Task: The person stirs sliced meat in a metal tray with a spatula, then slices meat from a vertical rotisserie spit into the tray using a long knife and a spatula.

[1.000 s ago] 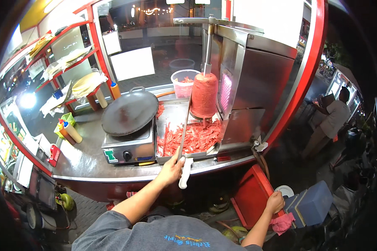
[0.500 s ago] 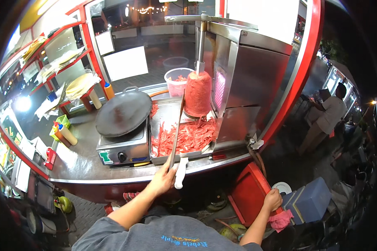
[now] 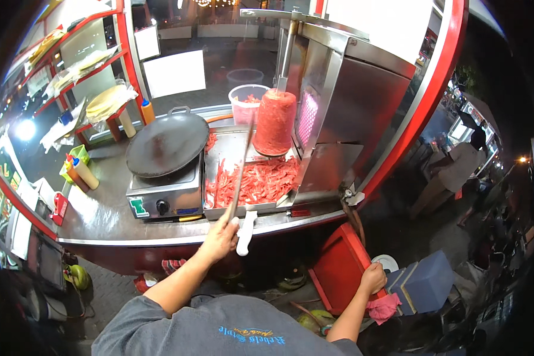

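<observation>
My left hand (image 3: 219, 236) is closed around the handle end of a long knife (image 3: 242, 169), its blade pointing up and away across the metal tray (image 3: 210, 178). The blade's upper part stands just left of a reddish meat cone (image 3: 274, 124) on a vertical spit; whether it touches the cone I cannot tell. Shaved meat strips (image 3: 258, 181) lie heaped in the tray below. Right beside my left hand, a white handle (image 3: 245, 234) sticks out over the tray's front edge. Low on the right, my right hand (image 3: 374, 277) is closed on the edge of a red panel (image 3: 338, 267).
Left of the tray, a dark round griddle (image 3: 169, 142) sits on a gas burner (image 3: 166, 199). Behind stands a clear tub (image 3: 243, 98) with meat. Sauce bottles (image 3: 84, 173) and flatbreads (image 3: 105, 102) are at left. A blue box (image 3: 424, 282) stands past the panel; another person (image 3: 457, 166) stands farther right.
The whole view has shifted a little, so the stall sits higher and farther left. My left hand and the knife have moved slightly farther forward. My right hand stays on the red panel.
</observation>
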`<state>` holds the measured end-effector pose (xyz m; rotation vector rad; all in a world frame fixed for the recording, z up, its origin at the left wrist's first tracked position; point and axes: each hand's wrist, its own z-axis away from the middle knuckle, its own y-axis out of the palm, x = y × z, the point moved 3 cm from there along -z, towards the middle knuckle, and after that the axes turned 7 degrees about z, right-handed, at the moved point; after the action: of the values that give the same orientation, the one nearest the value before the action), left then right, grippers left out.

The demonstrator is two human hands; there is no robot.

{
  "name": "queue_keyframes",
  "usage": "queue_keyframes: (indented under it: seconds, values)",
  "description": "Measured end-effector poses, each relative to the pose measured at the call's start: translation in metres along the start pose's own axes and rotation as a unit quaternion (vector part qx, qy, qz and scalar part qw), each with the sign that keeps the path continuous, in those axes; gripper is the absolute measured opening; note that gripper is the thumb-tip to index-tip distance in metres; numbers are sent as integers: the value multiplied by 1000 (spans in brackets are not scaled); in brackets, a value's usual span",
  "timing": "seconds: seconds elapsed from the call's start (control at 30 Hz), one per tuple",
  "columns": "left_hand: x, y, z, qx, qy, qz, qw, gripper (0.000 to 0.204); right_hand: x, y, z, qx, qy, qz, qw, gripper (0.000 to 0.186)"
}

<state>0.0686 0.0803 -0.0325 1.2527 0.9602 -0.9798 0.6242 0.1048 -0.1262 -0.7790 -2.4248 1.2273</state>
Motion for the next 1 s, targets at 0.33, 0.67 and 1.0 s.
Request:
queue_keyframes:
  seconds: [0.33, 0.67, 1.0]
  values:
    - [20, -8, 86, -1, -43, 105, 994, 66, -2, -1, 3, 7, 14, -4, 1000, 37]
    - [13, -5, 57, 19, -38, -36, 998, 67, 10, -27, 6, -63, 6, -85, 994, 26]
    - [26, -35, 104, -40, -53, 24, 998, 63, 195, -81, 162, 386, -164, -621, 662, 20]
